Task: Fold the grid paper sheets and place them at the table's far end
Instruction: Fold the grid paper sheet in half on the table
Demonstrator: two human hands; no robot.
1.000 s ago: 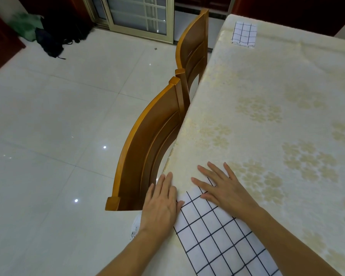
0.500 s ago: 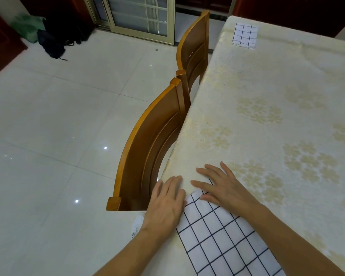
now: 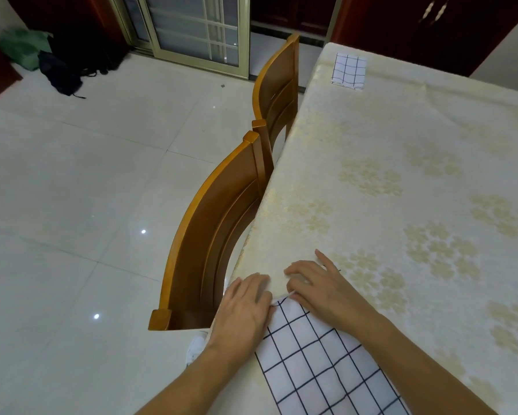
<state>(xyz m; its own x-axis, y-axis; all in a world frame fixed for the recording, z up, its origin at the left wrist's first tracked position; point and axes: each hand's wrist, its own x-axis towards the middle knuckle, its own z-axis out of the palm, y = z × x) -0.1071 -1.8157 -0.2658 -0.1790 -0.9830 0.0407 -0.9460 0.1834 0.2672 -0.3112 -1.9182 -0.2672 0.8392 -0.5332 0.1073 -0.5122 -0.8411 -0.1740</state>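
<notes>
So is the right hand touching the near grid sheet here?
Touching. Head view: the right hand rests on the far corner of the near grid sheet, fingers curled at its edge.

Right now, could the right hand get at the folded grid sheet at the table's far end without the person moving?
Probably not. The right hand rests at the near grid sheet, while the folded sheet lies at the far edge of the table. Nothing blocks the way; it just looks beyond arm's reach.

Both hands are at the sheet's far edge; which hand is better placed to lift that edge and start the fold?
Probably the right hand: its fingers curl at the far edge of the grid sheet, seemingly pinching it. The left hand lies flat on the left corner, suited to holding it down.
</notes>
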